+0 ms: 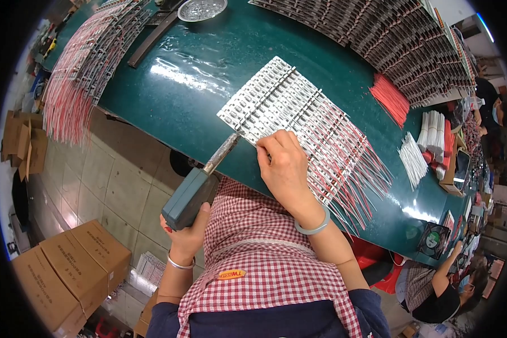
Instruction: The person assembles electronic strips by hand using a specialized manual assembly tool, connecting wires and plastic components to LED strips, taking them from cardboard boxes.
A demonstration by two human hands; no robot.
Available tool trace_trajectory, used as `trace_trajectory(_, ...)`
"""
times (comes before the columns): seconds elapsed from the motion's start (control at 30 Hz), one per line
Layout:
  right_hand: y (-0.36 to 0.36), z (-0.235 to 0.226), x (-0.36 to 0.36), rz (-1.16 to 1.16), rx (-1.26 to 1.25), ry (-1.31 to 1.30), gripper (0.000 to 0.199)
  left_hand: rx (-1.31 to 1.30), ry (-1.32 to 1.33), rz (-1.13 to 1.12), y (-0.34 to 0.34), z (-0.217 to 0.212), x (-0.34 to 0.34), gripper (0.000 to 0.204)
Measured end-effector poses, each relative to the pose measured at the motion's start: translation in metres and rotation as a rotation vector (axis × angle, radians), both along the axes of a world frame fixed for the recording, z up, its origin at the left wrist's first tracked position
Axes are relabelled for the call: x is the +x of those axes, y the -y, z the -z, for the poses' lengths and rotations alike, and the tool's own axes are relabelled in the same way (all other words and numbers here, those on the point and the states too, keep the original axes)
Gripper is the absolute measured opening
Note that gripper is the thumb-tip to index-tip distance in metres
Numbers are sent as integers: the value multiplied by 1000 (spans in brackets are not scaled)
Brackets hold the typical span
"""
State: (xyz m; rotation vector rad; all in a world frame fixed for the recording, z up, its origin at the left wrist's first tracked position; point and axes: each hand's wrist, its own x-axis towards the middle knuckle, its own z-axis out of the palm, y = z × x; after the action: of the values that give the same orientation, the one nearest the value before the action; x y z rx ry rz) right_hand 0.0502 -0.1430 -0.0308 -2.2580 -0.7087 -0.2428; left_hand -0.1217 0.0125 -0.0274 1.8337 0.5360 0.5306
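Observation:
My left hand (189, 234) is wrapped round the blue-grey boxy body of a soldering gun (188, 194). Its metal barrel points up to the near left edge of a panel of white circuit boards (265, 93), where the tip is at or very near the boards. Over the panel's near edge, my right hand (287, 169) has thumb and fingers pinched together; what they hold, if anything, is hidden. Rows of red and white wires (349, 191) stick out from the panel's right part.
On the green table (169, 84) lie stacked wired panels (96, 67), a metal bowl (203, 9), a dark bar (152, 39), red wires (390, 100) and white wires (412, 160). More panels (377, 39) stand far right. Cardboard boxes (76, 270) sit left. Another person (434, 287) works at right.

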Motion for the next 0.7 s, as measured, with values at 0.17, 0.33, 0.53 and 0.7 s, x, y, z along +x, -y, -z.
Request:
trace_trajectory(0.17, -1, -1, 3, 4, -2, 0, 7, 6, 1, 49, -6, 12, -4, 26)
trace_trajectory(0.33, 8, 3, 4, -11, -40, 70, 5, -353, 1, -92, 6, 7, 7, 33)
trace_trajectory(0.53, 32, -21, 10, -34, 139, 48, 3, -416, 94, -142, -3, 2, 23, 43)
trace_trajectory(0.7, 165, -31, 40, 397, -103, 243, 13, -378, 69, -159, -2, 4, 34, 41)
